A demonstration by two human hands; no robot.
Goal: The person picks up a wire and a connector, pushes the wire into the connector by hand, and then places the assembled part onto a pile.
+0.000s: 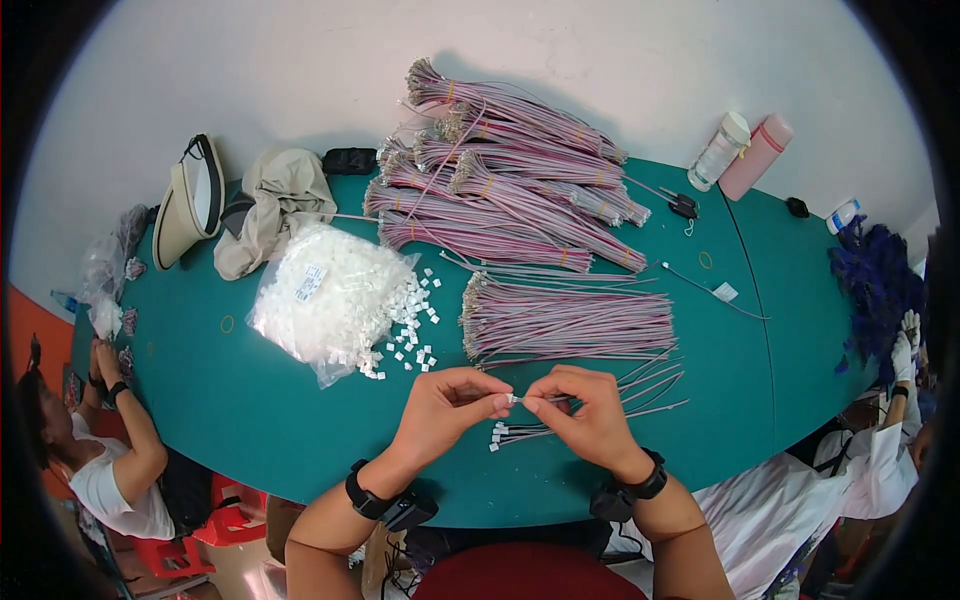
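Small white connector (513, 399) pinched by left hand (447, 404) fingertips, closed tight. Thin wire (556, 398) end gripped between right hand (588, 412) fingers, held against connector, above green table (250, 400).

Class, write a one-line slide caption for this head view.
Both hands, left hand and right hand, pinch a small white connector onto a wire above the green table.

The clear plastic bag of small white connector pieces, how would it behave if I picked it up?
The clear plastic bag would likely sag, since it lies slumped. Its open end has small white pieces scattered beside it, so more would probably spill.
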